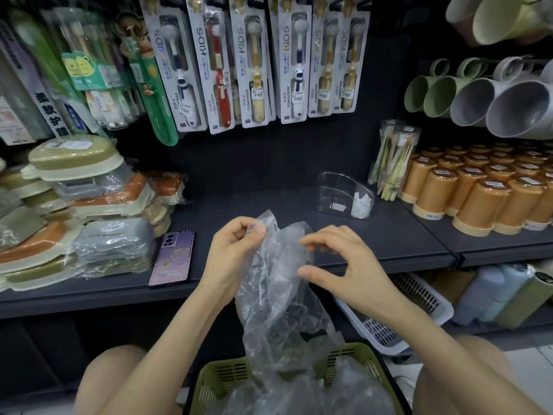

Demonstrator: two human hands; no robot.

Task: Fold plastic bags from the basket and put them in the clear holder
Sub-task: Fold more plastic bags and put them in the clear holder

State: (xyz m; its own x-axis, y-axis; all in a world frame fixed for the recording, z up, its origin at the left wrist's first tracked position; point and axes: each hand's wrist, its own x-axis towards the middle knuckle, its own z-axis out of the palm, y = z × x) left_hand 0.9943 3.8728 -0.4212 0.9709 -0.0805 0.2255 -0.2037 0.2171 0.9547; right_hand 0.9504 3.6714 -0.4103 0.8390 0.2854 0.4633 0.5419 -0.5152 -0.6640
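A crumpled clear plastic bag point(278, 298) hangs in front of me, its lower end trailing into the green basket point(220, 381) on my lap. My left hand point(233, 250) pinches the bag's top left corner with curled fingers. My right hand point(341, 262) is at the bag's upper right edge, thumb and fingers spread apart around the film; whether they grip it is unclear. More clear bags point(338, 390) fill the basket. The clear holder point(344, 194) stands on the dark shelf beyond my hands, with something white folded inside at its right end.
A purple phone point(173, 259) lies on the shelf point(269, 205) left of my hands. Stacked wrapped soap boxes point(89, 211) sit at left, orange cups point(478, 193) at right. A white basket point(419, 310) is on the lower shelf. Packaged toothbrushes point(254, 61) hang above.
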